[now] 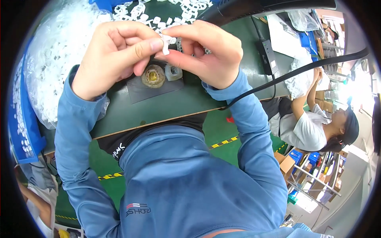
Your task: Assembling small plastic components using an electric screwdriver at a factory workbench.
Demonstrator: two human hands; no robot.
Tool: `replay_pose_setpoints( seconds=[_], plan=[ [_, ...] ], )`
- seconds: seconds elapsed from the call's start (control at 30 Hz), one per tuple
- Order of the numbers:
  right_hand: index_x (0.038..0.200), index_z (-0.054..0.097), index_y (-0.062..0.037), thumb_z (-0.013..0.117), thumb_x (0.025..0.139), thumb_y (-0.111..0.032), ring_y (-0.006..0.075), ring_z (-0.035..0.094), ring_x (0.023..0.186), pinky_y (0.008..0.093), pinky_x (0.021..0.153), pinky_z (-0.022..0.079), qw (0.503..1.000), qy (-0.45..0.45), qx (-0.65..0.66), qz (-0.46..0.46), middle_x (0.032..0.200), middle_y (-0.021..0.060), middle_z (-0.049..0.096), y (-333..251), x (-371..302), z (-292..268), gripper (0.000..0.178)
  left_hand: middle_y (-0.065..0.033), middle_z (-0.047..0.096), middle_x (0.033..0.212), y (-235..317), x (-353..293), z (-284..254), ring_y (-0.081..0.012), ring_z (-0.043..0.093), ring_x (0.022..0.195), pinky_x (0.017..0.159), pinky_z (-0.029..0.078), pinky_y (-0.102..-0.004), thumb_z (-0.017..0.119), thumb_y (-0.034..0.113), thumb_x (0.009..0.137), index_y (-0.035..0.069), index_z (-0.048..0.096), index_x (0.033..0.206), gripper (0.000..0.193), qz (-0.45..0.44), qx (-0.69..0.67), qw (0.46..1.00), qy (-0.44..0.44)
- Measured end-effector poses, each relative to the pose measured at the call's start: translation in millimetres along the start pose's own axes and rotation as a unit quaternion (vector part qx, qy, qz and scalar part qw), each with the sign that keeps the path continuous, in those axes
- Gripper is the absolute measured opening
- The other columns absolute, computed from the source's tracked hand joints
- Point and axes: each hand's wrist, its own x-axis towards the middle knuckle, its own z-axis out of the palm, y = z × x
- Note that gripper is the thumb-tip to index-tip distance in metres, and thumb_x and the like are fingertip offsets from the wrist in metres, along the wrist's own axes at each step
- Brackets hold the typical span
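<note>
Pinching one small white plastic piece together, the left hand and right hand work above the bench, heaps of loose pieces beyond apparently left to handle.

You have two hands up, left hand and right hand, sharing one small white plastic part, above one round yellowish fixture, one dark mat, beside one clear bag of countless white parts.

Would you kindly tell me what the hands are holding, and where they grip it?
Both hands, left and right, pinch a small white plastic part between their fingertips, at its opposite ends.
</note>
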Motion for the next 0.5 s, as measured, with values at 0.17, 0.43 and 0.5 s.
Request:
replay_pose_setpoints(
  seconds=[0.17,0.43,0.5],
  plan=[
    [0.107,0.074,-0.0106,0.087,0.071,-0.008,0.0105,0.048,0.054,0.0253,0.05,0.041,0.999,0.002,0.032,0.0,0.065,-0.0008,0.052,5,11,11,0.039,0.0027,0.056,0.059,-4,-5,0,-0.0005,0.04,0.045,0.041,0.025,-0.0183,0.066,0.018,0.098,0.004,0.071,0.096,0.015,0.017,0.002,0.999,0.036],
    [0.115,0.063,0.0019,0.068,0.083,-0.007,0.0379,0.06,0.096,0.0374,0.085,0.05,0.918,-0.098,-0.337,-0.186,0.107,0.0187,0.061,22,38,20,0.034,0.0069,0.039,0.058,-16,6,-25,-0.0016,0.031,0.045,0.041,0.023,-0.0199,0.058,0.02,0.1,0.005,0.063,0.093,0.017,0.07,-0.077,0.964,0.244],
    [0.123,0.059,0.0029,0.069,0.088,-0.011,0.0313,0.061,0.101,0.036,0.09,0.049,0.965,-0.12,-0.232,-0.037,0.109,0.0158,0.063,23,35,28,0.039,0.0068,0.04,0.059,-17,5,-28,-0.0015,0.032,0.045,0.041,0.022,-0.02,0.059,0.019,0.1,0.004,0.063,0.093,0.016,0.066,-0.095,0.965,0.237]
  ],
)
